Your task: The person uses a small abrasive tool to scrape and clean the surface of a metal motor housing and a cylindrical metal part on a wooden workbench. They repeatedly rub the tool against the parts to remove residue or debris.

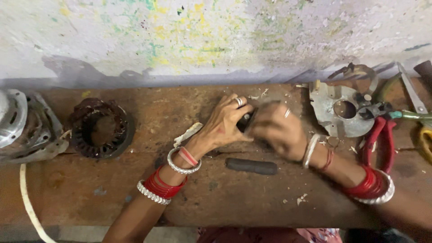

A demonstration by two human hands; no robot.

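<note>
A small dark part (246, 121) is held between the left hand (225, 123) and the right hand (278, 130), above the middle of the tabletop (135, 198). Both grips are closed on it. The right hand is blurred. A dark stick (251, 166) is seen just below the hands.

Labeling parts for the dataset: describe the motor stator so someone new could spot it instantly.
Start at the long brown wooden workbench along the paint-spattered wall and go to its left end. Just right of the pale metal housing sits the stator: a dark, rusty ring with slotted inner teeth and an open centre, the only round hollow dark part there.
</note>
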